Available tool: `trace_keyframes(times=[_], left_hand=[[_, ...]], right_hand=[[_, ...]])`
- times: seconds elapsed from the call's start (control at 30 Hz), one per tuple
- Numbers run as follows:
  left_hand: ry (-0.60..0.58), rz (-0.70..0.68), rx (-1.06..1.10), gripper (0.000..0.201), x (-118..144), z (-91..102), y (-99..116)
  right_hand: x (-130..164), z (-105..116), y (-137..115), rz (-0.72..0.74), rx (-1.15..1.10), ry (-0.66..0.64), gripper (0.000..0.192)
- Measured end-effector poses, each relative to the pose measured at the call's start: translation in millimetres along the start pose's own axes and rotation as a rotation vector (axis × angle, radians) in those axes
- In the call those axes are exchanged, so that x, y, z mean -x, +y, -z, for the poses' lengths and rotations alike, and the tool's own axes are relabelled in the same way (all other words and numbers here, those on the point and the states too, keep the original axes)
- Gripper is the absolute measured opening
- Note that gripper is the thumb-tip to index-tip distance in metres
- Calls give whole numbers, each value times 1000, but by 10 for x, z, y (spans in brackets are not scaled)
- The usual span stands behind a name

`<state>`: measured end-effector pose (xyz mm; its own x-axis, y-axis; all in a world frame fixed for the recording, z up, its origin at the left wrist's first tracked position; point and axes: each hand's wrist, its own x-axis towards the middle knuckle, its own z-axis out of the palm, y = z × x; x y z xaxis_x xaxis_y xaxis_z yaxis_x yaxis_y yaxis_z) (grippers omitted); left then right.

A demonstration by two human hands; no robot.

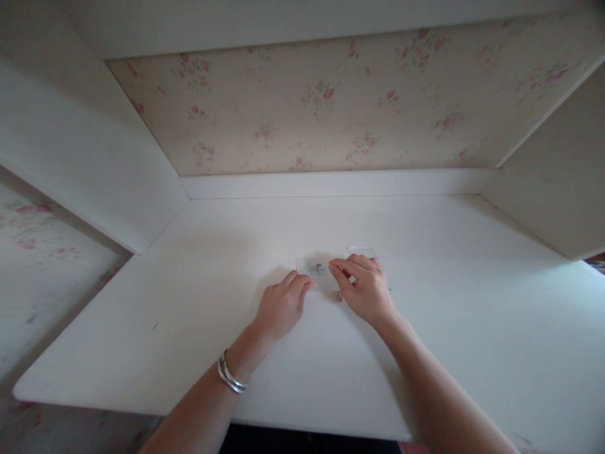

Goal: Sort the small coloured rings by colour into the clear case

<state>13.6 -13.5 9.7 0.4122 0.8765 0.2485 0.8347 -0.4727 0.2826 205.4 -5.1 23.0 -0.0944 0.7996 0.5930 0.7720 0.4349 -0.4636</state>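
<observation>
**Two hands meeting over a small clear case on the white desk**

Head view: both hands are lying low on the white desk [425, 353], right in the middle of the surface. The left hand [280, 307] is resting knuckles-up with its fingers curled, the fingertips pressing against the left end of a small clear plastic case [316, 269] that is lying flat on the desk. A silver bracelet [230, 376] is sitting on that wrist. The right hand [365, 287] is coming in from the other side, fingers bent and drawn together, the fingertips [334, 267] pinching the right end of the case. So the case is sitting between the two hands, touched by both, with something small and greenish showing inside it; what that is, I cannot tell. Just behind the right hand, another clear piece [362, 251] is lying on the desk, too faint to make out. Beyond it all, floral wallpaper [326, 101] is filling the back of the alcove, with white side panels [85, 157] closing it in.
</observation>
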Motion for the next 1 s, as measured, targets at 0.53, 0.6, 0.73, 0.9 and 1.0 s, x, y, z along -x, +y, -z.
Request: trace_keyframes(times=[0.53,0.6,0.73,0.9,1.0], left_hand=[[80,-185,129,23,94,53,22],[58,-214,125,23,103,51,36],[25,-252,114,24,113,35,60],[9,-254,89,25,122,28,82],[5,-250,87,26,124,36,86]], right_hand=[[97,463,317,-25,-103,-572,22],[152,457,303,-4,-95,-564,21],[224,384,233,52,-21,-567,23],[240,302,201,112,88,-567,25],[246,288,210,111,55,-527,26]])
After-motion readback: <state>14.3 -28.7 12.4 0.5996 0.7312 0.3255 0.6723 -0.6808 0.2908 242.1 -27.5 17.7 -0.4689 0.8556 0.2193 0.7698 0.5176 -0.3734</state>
